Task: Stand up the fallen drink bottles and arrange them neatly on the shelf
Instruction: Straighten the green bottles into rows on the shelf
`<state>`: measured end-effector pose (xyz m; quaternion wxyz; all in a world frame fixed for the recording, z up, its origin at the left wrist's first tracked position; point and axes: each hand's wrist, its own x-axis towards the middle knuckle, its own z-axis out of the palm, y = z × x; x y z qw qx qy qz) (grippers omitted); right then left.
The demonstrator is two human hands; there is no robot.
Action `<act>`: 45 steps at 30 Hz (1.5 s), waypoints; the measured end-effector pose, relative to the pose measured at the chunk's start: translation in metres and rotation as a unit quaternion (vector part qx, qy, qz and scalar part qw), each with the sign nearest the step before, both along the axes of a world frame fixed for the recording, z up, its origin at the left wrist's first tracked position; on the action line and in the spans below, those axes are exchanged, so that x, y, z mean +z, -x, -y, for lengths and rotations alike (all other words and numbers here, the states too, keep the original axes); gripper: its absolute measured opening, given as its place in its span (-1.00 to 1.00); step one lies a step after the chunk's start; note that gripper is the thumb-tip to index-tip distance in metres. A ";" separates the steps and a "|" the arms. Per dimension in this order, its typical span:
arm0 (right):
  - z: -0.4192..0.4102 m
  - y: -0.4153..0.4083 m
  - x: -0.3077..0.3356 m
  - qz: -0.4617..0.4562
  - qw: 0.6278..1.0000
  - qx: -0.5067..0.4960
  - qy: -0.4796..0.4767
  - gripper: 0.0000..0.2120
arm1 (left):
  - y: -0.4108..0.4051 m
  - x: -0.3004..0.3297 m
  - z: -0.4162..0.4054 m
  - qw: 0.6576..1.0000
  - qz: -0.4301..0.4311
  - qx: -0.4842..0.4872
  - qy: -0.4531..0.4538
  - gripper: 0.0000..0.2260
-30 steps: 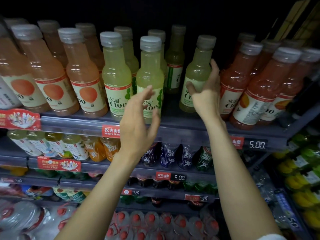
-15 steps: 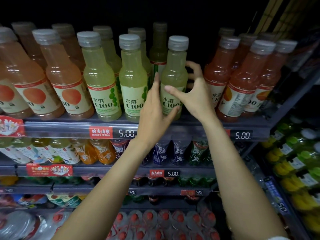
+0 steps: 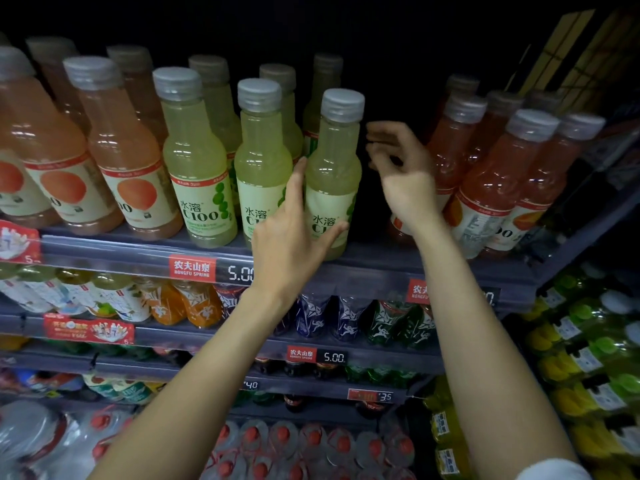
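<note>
Touching one of six lime bottles (image 3: 332,161) — left hand (image 3: 287,244)

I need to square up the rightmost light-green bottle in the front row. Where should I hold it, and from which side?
Take the light-green bottle round its wide labelled body, below the tapering shoulder, coming from the front and right. It stands upright, with a gap open on its right, while the neighbour bottle crowds its left.

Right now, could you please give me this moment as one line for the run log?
step: aligning | left hand: touches green bottle | right hand: beside it, empty | bottle: upright on shelf
</note>
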<state>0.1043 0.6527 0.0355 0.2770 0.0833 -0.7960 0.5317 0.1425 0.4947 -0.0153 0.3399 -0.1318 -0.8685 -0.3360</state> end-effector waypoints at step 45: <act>0.013 0.032 -0.003 0.079 0.996 0.025 0.030 -0.26 | -0.019 0.001 0.016 0.984 0.048 -0.079 -0.150 -0.23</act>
